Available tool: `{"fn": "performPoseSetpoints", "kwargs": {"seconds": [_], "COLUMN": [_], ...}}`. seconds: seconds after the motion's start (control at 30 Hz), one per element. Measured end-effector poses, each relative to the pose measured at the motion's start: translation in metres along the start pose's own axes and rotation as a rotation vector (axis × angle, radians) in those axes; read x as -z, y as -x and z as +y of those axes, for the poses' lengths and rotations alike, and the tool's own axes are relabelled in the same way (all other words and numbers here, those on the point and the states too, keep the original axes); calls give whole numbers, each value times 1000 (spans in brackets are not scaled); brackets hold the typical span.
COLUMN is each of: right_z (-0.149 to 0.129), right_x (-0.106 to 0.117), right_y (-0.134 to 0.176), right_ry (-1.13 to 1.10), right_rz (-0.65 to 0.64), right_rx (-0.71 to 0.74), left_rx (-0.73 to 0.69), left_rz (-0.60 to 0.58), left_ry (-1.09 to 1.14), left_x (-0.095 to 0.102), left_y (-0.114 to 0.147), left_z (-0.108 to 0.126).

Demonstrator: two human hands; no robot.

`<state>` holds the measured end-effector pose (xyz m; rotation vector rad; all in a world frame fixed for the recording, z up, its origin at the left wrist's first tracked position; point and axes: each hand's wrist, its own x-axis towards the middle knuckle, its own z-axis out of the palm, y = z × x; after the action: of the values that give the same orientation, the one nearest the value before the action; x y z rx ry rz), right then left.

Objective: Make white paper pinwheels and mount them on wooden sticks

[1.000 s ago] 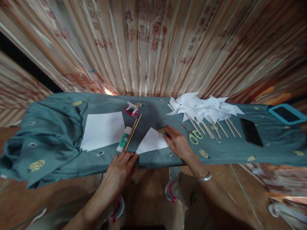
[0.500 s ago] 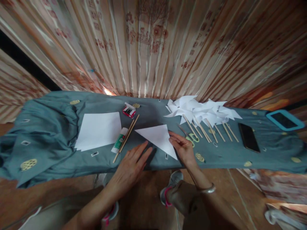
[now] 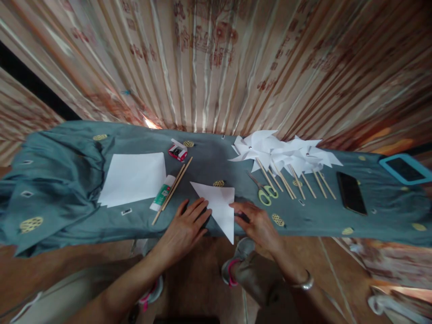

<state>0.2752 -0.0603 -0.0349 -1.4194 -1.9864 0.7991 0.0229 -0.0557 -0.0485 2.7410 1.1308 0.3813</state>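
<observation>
Touching triangular paper (image 3: 222, 201), left hand (image 3: 189, 224) lies spread; whether right hand (image 3: 260, 224) grips is unclear.

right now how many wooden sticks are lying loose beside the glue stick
2, both just right of the glue stick: the left stick is nearer it, and the right stick lies close alongside. None seems hidden.

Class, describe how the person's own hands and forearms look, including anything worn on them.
The left hand and right hand are ungloved. No sleeves show on the forearms. A shiny, silver-coloured, curved bracelet is worn on the right one; none shows on the left. No markings can be made out.
</observation>
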Motion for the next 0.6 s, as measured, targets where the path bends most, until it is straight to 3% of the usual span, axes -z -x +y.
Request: {"fn": "performPoseSetpoints", "kwargs": {"seconds": [0.1, 0.2, 0.37, 0.6], "right_z": [-7, -14, -19, -17], "right_x": [4, 8, 8, -15], "right_y": [2, 1, -16, -50], "right_ry": [191, 245, 47, -160], "right_rz": [1, 43, 46, 132], "right_rx": [98, 135, 98, -26], "left_rx": [0, -3, 1, 8], "left_rz": [-14, -22, -30, -50], "left_ry": [26, 55, 94, 91], "left_x": [-2, -1, 2, 5], "left_y": [1, 2, 1, 1], "left_z": [0, -1, -2, -2]}}
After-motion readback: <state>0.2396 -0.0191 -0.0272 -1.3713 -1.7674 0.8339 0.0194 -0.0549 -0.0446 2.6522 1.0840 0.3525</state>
